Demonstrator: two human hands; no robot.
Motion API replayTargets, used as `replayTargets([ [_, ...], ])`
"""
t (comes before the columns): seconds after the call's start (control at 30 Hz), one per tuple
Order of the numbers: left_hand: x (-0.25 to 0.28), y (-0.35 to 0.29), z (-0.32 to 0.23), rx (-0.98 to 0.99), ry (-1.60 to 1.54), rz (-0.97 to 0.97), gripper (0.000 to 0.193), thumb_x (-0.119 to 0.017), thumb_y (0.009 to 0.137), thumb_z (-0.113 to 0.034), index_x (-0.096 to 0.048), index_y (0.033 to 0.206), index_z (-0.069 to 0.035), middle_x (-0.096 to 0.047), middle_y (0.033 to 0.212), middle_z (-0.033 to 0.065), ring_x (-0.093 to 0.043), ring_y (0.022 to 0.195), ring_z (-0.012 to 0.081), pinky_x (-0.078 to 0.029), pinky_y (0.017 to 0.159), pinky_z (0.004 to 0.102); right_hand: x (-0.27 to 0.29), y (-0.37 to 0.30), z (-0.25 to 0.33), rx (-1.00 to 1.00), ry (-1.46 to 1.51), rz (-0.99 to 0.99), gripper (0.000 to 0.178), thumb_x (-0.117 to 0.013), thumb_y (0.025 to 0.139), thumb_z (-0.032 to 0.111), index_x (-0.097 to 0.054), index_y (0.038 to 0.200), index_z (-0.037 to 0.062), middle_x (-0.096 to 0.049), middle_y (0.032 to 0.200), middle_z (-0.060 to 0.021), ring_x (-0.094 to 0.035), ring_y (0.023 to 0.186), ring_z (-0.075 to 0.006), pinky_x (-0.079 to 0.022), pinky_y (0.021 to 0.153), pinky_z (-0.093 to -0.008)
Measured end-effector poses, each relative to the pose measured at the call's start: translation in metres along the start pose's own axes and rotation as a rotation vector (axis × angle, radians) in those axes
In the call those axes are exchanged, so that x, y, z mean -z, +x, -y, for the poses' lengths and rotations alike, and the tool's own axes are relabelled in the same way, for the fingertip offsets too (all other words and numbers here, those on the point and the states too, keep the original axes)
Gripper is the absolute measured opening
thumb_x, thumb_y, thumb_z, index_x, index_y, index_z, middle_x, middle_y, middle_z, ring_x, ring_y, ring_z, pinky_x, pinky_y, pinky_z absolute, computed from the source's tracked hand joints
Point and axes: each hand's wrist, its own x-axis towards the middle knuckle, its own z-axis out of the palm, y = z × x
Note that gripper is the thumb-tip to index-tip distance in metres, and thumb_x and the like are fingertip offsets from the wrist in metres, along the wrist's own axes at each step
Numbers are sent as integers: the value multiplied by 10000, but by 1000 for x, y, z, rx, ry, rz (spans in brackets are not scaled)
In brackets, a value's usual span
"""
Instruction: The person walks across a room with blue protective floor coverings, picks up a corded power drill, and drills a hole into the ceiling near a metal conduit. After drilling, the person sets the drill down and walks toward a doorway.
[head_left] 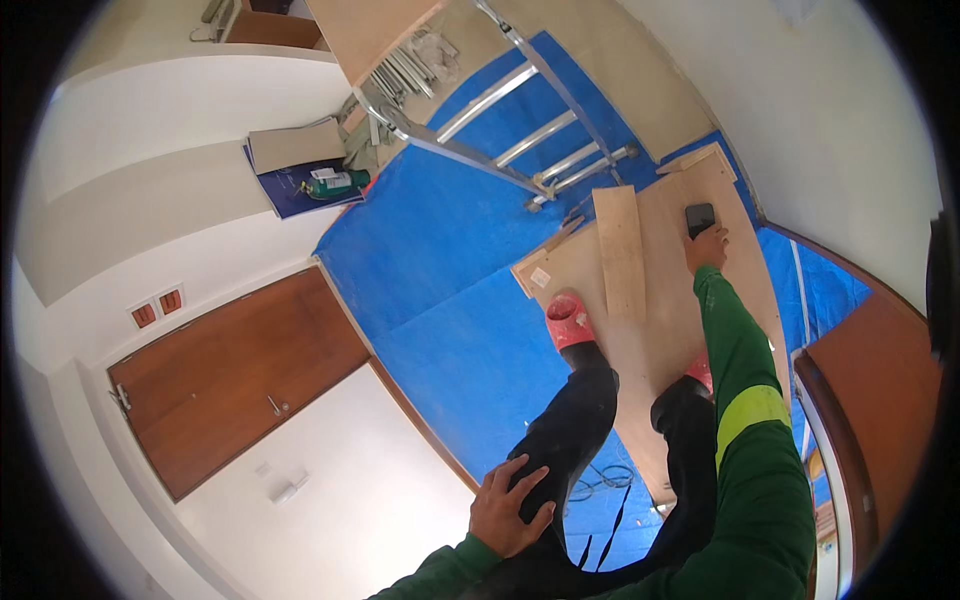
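Note:
A dark smartphone (pixel 700 217) is over the pale plywood sheet (pixel 665 385), toward its far right part. My right hand (pixel 707 247) is closed on the phone's near end, the arm stretched forward in a green sleeve with a yellow band. Whether the phone touches the wood is hard to tell. My left hand (pixel 512 507) rests on my left thigh, fingers spread, holding nothing. A loose plywood strip (pixel 621 250) lies on the sheet to the left of the phone. Both my feet, in pink footwear (pixel 568 322), are on or beside the sheet.
Blue sheeting (pixel 440 290) covers the floor. An aluminium ladder (pixel 540 140) stands ahead, with metal strips (pixel 405 75) behind it. A green bottle (pixel 338 184) lies on a dark blue panel at the left wall. Brown doors (pixel 240 385) flank both sides. A cable (pixel 605 478) lies between my legs.

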Motion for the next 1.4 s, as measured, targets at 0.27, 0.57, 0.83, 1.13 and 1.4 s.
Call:
replayTargets([
  [0.27,9,-16,-20,43,82,-46,576,-852,858,-316,-716,1397,-162,-586,1472,204,-603,1326,439,-561,1056,549,34,-45,53,56,-177,237,1010,-787,947,483,-312,1594,-130,-396,1610,-319,-526,1433,-462,-592,1056,-568],
  [0.57,16,-9,14,50,-36,-81,570,-840,833,-314,-722,1367,-155,-592,1465,197,-572,1311,445,-515,1089,556,-30,0,-49,33,491,294,439,-803,919,323,-715,1130,-53,-761,1057,-260,-745,993,-422,-589,898,-523],
  [0.83,16,-15,22,253,-229,-30,570,-789,875,-377,-698,1400,-174,-553,1515,139,-553,1356,443,-523,1096,577,91,-123,21,-97,720,521,243,-793,935,237,-722,1103,77,-706,977,-51,-695,841,-182,-558,588,-370],
  [1.13,15,18,8,276,-330,63,587,-758,882,-398,-680,1424,-187,-528,1548,121,-526,1396,416,-515,1113,564,260,-104,257,228,964,566,295,-791,961,290,-698,1164,97,-690,1019,-23,-635,858,-169,-525,700,-390],
  [1.4,17,29,-17,444,-540,-184,589,-765,868,-372,-689,1407,-149,-544,1539,148,-534,1386,429,-494,1126,563,292,27,561,523,868,622,278,-829,966,260,-687,1104,65,-674,965,-60,-630,794,-230,-596,739,-431],
])
